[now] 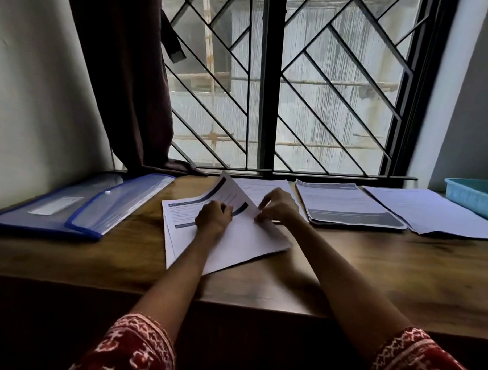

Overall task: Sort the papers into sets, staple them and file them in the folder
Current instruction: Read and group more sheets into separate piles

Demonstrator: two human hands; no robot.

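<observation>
No legible text; print on papers (181,213) blurred (folder label (55,205) blank-looking).

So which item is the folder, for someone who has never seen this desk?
Start at the dark curtain left of the window. On the wooden desk below it lies the folder: translucent plastic with blue edging and a flap, unlike the white paper stacks to its right.

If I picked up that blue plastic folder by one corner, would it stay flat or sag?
The blue folder would probably sag a little: its cover looks like thin, see-through plastic. It seems light, lying flat with little visible bulk inside. Its glossy surface suggests it could slide easily on the wooden table if pushed.
</observation>
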